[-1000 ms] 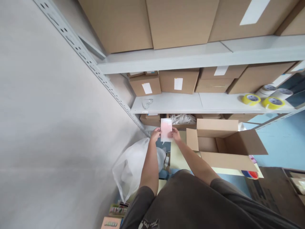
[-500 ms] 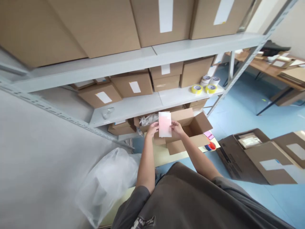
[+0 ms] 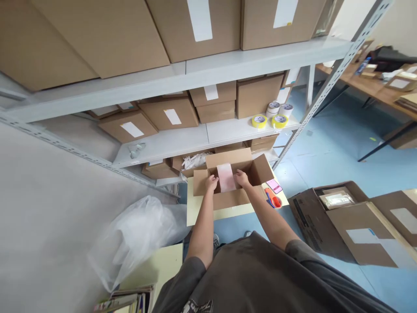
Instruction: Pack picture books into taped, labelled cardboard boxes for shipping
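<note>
A flat pale pink and white packet is held upright between both hands, lowered into an open cardboard box. My left hand grips the packet's left edge and my right hand grips its right edge, fingers closed on it. The box stands with its flaps spread on a pale yellow table in front of a grey metal shelf.
A red tape dispenser and a pink card lie right of the box. A clear plastic bag bulges at the left. Tape rolls sit on the shelf among cardboard boxes. More open boxes lie on the blue floor at right.
Both hands have brought the pink packet from in front of the shelf down into the open box. The view has swung right, showing more floor and boxes.
</note>
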A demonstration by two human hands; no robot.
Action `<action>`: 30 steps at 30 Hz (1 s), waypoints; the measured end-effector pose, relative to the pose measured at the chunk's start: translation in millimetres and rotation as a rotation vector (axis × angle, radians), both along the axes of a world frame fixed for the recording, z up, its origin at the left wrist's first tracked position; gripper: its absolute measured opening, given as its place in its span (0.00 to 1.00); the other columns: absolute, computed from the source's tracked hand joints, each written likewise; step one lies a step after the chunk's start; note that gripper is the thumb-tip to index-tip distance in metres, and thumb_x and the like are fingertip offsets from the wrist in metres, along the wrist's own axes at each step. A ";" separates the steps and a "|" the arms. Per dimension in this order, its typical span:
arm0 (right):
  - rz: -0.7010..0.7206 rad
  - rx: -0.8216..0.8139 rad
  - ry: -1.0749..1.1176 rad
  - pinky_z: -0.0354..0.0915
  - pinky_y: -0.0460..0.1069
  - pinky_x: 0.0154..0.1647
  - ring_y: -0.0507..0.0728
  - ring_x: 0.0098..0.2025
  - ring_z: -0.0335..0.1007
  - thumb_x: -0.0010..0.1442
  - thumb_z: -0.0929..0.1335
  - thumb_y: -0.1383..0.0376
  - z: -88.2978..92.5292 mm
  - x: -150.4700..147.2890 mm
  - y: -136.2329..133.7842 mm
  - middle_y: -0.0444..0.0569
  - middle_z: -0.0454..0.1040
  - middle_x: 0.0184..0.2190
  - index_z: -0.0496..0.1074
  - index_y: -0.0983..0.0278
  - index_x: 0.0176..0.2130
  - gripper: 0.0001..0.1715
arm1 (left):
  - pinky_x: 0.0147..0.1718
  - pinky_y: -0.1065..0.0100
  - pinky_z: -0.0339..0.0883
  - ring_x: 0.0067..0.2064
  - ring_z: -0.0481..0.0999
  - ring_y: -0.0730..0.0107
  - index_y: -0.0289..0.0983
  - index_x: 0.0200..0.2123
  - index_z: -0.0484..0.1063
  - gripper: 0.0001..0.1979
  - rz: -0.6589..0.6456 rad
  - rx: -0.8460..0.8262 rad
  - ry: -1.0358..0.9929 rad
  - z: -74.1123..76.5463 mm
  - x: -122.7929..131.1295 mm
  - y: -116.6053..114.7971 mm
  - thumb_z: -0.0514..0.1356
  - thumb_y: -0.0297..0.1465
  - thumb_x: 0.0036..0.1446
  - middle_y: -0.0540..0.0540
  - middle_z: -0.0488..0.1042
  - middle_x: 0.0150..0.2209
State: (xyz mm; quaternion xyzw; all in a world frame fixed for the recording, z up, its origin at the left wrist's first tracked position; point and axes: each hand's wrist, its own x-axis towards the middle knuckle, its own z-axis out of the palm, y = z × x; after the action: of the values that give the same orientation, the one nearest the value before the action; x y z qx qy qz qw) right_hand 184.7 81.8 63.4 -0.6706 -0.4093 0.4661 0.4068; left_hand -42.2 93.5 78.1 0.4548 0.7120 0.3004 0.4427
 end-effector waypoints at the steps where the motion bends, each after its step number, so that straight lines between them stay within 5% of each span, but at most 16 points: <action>1: -0.003 -0.010 -0.060 0.72 0.59 0.62 0.65 0.54 0.82 0.56 0.74 0.66 -1.7 4.5 -0.6 0.57 0.85 0.47 0.78 0.66 0.61 0.33 | 0.59 0.58 0.72 0.56 0.83 0.55 0.40 0.58 0.80 0.24 0.033 -0.013 0.056 -0.3 -4.0 -4.8 0.71 0.33 0.58 0.37 0.84 0.53; 8: 0.049 0.168 0.067 0.68 0.62 0.69 0.64 0.59 0.79 0.61 0.74 0.62 6.3 30.1 -15.7 0.56 0.83 0.55 0.76 0.61 0.63 0.31 | 0.64 0.60 0.67 0.63 0.79 0.58 0.41 0.57 0.79 0.20 0.115 0.148 0.045 13.5 -24.8 -25.6 0.66 0.30 0.62 0.38 0.82 0.59; 15: 0.057 0.272 0.109 0.66 0.63 0.72 0.69 0.66 0.73 0.60 0.75 0.59 29.4 18.0 -26.5 0.60 0.78 0.63 0.77 0.64 0.61 0.31 | 0.69 0.56 0.60 0.70 0.70 0.51 0.39 0.63 0.75 0.32 0.103 0.166 0.280 30.1 -69.6 -37.3 0.67 0.28 0.54 0.36 0.76 0.65; 21: -0.213 0.413 -0.193 0.65 0.66 0.71 0.70 0.66 0.71 0.62 0.70 0.50 30.4 63.2 -60.9 0.62 0.76 0.64 0.76 0.64 0.62 0.36 | 0.56 0.54 0.72 0.60 0.81 0.42 0.38 0.49 0.82 0.19 0.117 0.013 0.214 32.3 -106.0 -53.1 0.67 0.31 0.53 0.36 0.85 0.48; 25: -0.435 0.375 -0.338 0.68 0.66 0.67 0.71 0.66 0.71 0.64 0.66 0.48 18.0 113.1 -83.7 0.65 0.75 0.64 0.71 0.66 0.67 0.41 | 0.63 0.57 0.69 0.63 0.79 0.51 0.39 0.54 0.82 0.20 -0.150 0.164 0.014 31.9 -83.8 -51.3 0.65 0.36 0.60 0.37 0.82 0.58; 30: -0.523 0.233 -0.309 0.70 0.63 0.65 0.70 0.67 0.71 0.63 0.67 0.46 12.0 144.2 -97.8 0.65 0.71 0.69 0.66 0.65 0.72 0.47 | 0.76 0.52 0.52 0.77 0.60 0.47 0.41 0.58 0.82 0.30 -0.635 0.090 0.067 14.3 -56.5 -56.0 0.68 0.24 0.48 0.38 0.69 0.72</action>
State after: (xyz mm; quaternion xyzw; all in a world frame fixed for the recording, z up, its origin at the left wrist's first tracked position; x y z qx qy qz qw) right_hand 328.8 -16.1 75.4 -0.7649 -0.3306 0.1884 0.5198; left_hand -98.7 37.6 92.4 0.6830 0.5347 0.1633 0.4700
